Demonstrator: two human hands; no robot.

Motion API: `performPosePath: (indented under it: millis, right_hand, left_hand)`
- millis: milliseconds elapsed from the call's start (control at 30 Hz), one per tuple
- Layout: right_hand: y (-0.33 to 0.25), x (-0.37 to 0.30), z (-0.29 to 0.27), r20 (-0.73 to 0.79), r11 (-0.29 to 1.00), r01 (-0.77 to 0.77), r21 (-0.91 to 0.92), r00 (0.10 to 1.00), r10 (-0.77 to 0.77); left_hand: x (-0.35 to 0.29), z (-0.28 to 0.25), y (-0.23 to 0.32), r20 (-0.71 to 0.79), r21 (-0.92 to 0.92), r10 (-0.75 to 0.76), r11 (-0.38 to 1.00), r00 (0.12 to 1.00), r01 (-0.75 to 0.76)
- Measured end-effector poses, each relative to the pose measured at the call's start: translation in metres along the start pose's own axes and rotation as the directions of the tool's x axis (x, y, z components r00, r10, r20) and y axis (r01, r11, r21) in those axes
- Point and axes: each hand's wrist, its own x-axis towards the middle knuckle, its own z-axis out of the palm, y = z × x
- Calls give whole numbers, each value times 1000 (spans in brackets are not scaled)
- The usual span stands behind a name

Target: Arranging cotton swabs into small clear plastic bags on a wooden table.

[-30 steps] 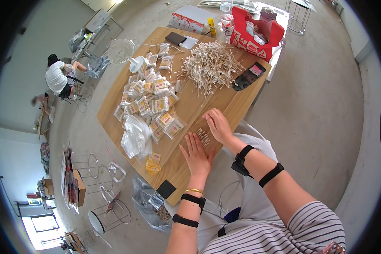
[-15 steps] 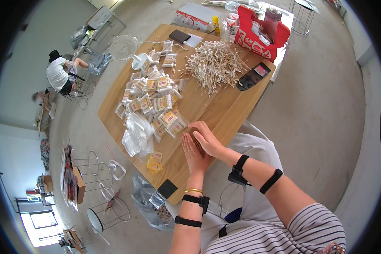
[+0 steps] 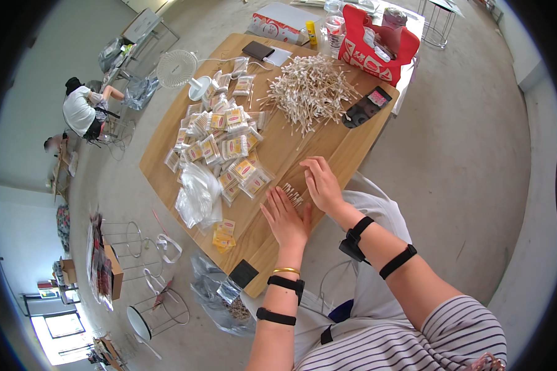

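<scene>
A small row of cotton swabs [image 3: 292, 193] lies on the wooden table [image 3: 343, 151] close to me, between my two hands. My left hand [image 3: 284, 217] rests flat on its left side, fingers stretched out and touching or nearly touching the swabs. On the other side, my right hand [image 3: 323, 185] is apart from them, its fingers loosely extended with nothing in them. Beyond my hands is a large loose heap of cotton swabs [image 3: 312, 89]. To the left, clear packets of swabs with yellow labels [image 3: 235, 148] lie piled up.
Clear plastic bags [image 3: 198, 195] and yellow cards [image 3: 224, 234] lie left of my hands. A white fan [image 3: 198, 88], a dark wallet-like item [image 3: 258, 51] and a phone [image 3: 368, 108] sit farther back. Beyond stands a red bag [image 3: 377, 46]. Another person [image 3: 80, 108] sits at far left.
My hands, earlier pressed together around a small brown-looking bundle, have parted. My right hand has moved up and right. Swabs now show on the table between them.
</scene>
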Motion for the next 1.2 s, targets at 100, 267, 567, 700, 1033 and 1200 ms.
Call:
performPosePath:
  millis: [100, 267, 567, 700, 1033, 1200]
  right_hand:
    - [2, -2, -3, -7, 1000, -2, -12, 1000, 2]
    - [1, -3, -2, 33, 1000, -28, -4, 999, 28]
    - [2, -1, -2, -12, 999, 29, -29, 999, -30]
    - [3, -1, 0, -2, 1000, 9, -24, 1000, -9]
    - [1, -1, -1, 11, 999, -8, -31, 1000, 8]
    - [5, -2, -5, 4, 999, -16, 31, 1000, 16]
  left_hand:
    - [-4, -4, 6, 55, 1, -4, 1000, 998, 4]
    - [-9, -2, 6, 5, -1, 19, 1000, 1000, -19]
    - [-4, -2, 6, 13, -1, 6, 1000, 1000, -6]
    - [-9, -1, 5, 12, 14, 66, 998, 998, -66]
    - [-20, -5, 10, 58, -118, 100, 989, 993, -93]
    - [-26, -15, 1, -129, -339, 53, 936, 990, -95]
